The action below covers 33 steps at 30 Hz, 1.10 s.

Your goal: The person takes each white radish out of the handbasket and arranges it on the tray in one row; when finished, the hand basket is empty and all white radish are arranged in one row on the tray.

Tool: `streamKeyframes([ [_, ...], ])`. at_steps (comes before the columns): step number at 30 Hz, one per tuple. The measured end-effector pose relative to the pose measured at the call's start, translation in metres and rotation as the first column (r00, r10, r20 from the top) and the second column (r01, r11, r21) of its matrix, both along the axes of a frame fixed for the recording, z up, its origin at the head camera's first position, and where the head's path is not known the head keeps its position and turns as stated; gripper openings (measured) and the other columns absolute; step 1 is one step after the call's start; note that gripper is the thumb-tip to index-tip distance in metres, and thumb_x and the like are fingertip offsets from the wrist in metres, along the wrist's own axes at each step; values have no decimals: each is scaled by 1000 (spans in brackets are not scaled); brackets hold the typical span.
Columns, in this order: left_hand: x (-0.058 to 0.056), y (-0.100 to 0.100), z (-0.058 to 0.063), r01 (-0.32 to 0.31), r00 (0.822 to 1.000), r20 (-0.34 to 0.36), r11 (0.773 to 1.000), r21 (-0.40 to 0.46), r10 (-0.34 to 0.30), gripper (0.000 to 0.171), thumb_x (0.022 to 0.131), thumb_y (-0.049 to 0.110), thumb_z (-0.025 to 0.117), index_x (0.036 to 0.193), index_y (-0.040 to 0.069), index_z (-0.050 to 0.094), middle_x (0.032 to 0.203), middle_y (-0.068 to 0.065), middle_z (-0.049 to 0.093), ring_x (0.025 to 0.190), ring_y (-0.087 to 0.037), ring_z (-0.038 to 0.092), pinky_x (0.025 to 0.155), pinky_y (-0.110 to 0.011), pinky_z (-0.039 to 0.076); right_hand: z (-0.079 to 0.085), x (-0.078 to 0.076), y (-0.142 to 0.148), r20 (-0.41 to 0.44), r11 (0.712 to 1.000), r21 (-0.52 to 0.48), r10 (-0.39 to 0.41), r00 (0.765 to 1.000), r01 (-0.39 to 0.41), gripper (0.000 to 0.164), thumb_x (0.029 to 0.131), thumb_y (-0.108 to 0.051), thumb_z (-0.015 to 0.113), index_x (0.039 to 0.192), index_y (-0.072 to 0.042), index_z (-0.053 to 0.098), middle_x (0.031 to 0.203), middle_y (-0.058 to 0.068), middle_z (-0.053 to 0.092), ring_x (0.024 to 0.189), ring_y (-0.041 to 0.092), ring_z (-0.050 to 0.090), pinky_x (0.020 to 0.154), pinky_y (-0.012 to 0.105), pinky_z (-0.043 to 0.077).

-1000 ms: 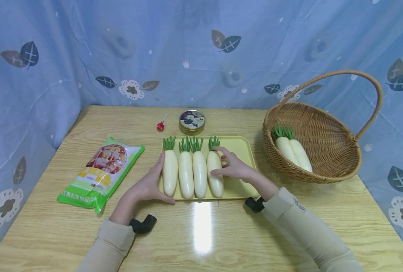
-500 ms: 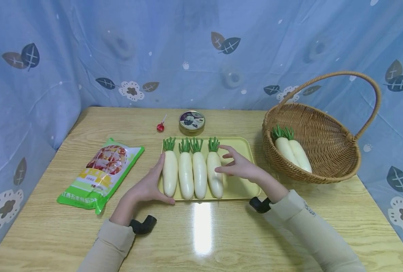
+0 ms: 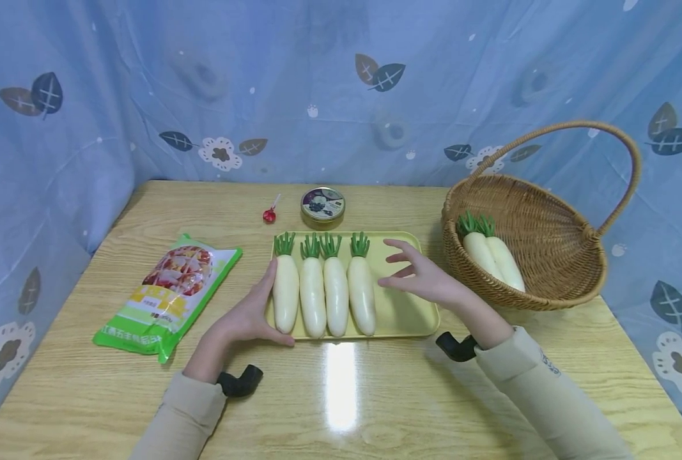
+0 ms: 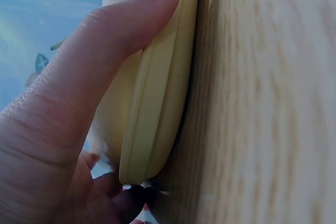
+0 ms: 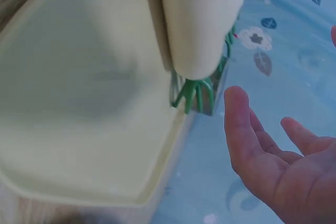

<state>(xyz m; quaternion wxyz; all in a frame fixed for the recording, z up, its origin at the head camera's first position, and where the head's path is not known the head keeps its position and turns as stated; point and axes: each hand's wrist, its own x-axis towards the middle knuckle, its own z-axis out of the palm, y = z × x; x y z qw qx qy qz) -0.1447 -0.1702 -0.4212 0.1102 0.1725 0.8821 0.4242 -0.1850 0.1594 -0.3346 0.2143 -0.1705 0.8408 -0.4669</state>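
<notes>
Several white radishes point(image 3: 324, 297) with green tops lie side by side on a pale yellow tray point(image 3: 404, 317). My left hand point(image 3: 247, 314) grips the tray at its left end. In the left wrist view the thumb point(image 4: 152, 6) presses on the tray's rim point(image 4: 152, 114), with the other fingers round the corner. Over the bare right part of the tray hovers my right hand point(image 3: 424, 276), fingers spread and holding nothing, just right of the rightmost radish point(image 3: 362, 297). That hand point(image 5: 286, 174) is also apart from the radish point(image 5: 202, 24) in the right wrist view.
At right stands a wicker basket point(image 3: 542, 217) with a tall handle, holding two white radishes point(image 3: 493, 259). A green-edged food bag point(image 3: 168, 294) lies left of the tray. Behind it are a round tin point(image 3: 323, 206) and a red lollipop point(image 3: 269, 215).
My right hand has drawn away from the rightmost radish, moving right over the tray. The left hand keeps its hold on the tray, and the radishes stay in place.
</notes>
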Motion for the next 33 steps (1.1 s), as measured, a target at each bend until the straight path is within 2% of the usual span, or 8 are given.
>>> streamKeyframes([
  [8, 1, -2, 3, -2, 1000, 8, 1000, -4, 2, 146, 49, 38, 89, 143, 9, -18, 151, -12, -14, 137, -30, -4, 108, -52, 0, 12, 5, 13, -66, 1000, 0, -19, 998, 19, 77, 84, -28, 66, 145, -15, 22, 132, 17, 43, 106, 30, 53, 87, 44, 45],
  [14, 1, -1, 3, 6, 1000, -2, 1000, -5, -6, 146, 48, 39, 89, 143, 7, -18, 151, -14, -13, 137, -30, -3, 108, -53, 0, 21, 8, 25, -108, 1000, -9, -30, 994, 29, 74, 86, -22, 65, 145, -12, 22, 132, 18, 43, 105, 31, 54, 86, 44, 45],
  [23, 1, 0, 3, -2, 1000, 0, 1000, -5, 2, 146, 48, 38, 89, 143, 5, -16, 151, -14, -13, 137, -31, -2, 108, -53, 0, 36, 9, 44, -120, 998, -30, -66, 991, 62, 70, 89, -24, 61, 145, -14, 21, 133, 18, 39, 117, 36, 44, 90, 47, 42],
  [26, 1, 0, 3, -2, 1000, 2, 1000, -8, 2, 146, 48, 38, 89, 144, 5, -16, 151, -14, -12, 137, -31, -2, 108, -53, 0, 40, 10, 49, -140, 997, -29, -76, 987, 73, 68, 90, -23, 59, 145, -13, 21, 133, 18, 40, 116, 35, 45, 89, 43, 43],
  [31, 2, 0, 3, -4, 1000, 5, 1000, -12, 4, 146, 48, 38, 89, 143, 5, -16, 151, -14, -12, 137, -32, -2, 108, -53, 1, 43, 10, 55, -180, 994, -40, -111, 977, 105, 64, 90, -24, 58, 144, -14, 25, 129, 16, 46, 108, 31, 52, 81, 30, 49],
  [33, 2, 0, 4, -7, 1000, 7, 1000, -10, 7, 146, 48, 38, 89, 143, 5, -16, 151, -14, -12, 137, -32, -2, 108, -53, 1, 45, 11, 57, -194, 992, -40, -129, 973, 123, 63, 91, -26, 57, 144, -15, 26, 129, 16, 46, 106, 28, 52, 79, 29, 50],
])
